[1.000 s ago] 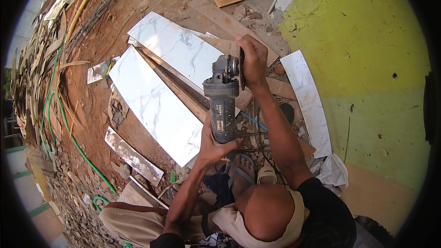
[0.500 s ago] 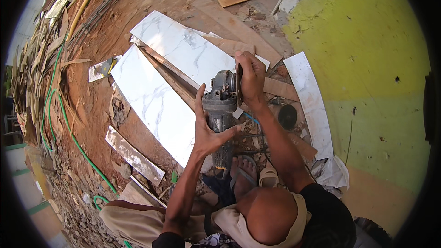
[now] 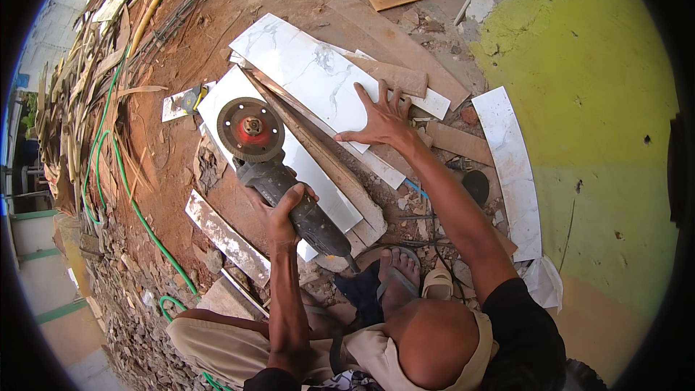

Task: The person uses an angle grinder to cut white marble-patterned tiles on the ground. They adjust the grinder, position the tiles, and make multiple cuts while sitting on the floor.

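Observation:
My left hand (image 3: 281,210) is closed around the body of a dark angle grinder (image 3: 295,206). Its round cutting disc (image 3: 233,124), reddish at the hub, faces up over a white marbled tile (image 3: 217,98). Spread fingers of my right hand (image 3: 382,117) rest on the near right part of a second white marbled tile (image 3: 289,47), holding nothing. A wooden strip (image 3: 311,141) runs between the two tiles, partly under them.
A narrow marbled tile (image 3: 507,166) leans by the yellow-green wall (image 3: 579,87). A tape measure (image 3: 192,99) lies on a tile scrap at left. Beyond it are a green hose (image 3: 141,221) and piled wood strips (image 3: 79,108). My sandalled foot (image 3: 399,275) is close to cables and rubble.
The grinder has swung left and tilted, its disc now facing up, held by my left hand alone. My right hand has left the disc and spread onto the tile.

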{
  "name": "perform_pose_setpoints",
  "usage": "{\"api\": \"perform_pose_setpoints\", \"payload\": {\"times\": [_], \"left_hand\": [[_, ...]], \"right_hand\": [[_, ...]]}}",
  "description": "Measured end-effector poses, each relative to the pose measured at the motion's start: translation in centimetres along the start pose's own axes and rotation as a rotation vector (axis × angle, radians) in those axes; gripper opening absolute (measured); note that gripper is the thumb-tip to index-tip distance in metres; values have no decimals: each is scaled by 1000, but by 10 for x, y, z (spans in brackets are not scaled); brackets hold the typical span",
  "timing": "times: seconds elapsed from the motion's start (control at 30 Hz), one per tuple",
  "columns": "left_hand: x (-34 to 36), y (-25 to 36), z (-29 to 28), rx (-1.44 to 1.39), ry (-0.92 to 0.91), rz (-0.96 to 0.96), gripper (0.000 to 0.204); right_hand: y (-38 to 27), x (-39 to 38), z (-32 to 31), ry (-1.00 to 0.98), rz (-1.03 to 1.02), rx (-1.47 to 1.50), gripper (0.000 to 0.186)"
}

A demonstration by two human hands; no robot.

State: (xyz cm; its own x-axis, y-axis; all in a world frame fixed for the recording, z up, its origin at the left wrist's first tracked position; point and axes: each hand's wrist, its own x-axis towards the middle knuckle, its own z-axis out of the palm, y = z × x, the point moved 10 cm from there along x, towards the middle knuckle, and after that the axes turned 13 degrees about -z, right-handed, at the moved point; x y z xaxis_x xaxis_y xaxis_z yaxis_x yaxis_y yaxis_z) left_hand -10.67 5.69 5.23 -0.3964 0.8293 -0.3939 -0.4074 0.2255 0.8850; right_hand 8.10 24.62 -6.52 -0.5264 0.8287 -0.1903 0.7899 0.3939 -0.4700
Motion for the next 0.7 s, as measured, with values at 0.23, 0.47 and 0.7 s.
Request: {"api": "perform_pose_setpoints", "payload": {"times": [0.23,0.47,0.7], "left_hand": [[-2,17,-28,-45,79,46,67],[-4,19,-34,-56,95,64,73],[-8,31,-48,-66,149,100,71]], "right_hand": [[-19,17,5,-27,24,30,134],[-13,11,-13,133,37,34,128],[7,-6,-35,176,55,80,119]]}}
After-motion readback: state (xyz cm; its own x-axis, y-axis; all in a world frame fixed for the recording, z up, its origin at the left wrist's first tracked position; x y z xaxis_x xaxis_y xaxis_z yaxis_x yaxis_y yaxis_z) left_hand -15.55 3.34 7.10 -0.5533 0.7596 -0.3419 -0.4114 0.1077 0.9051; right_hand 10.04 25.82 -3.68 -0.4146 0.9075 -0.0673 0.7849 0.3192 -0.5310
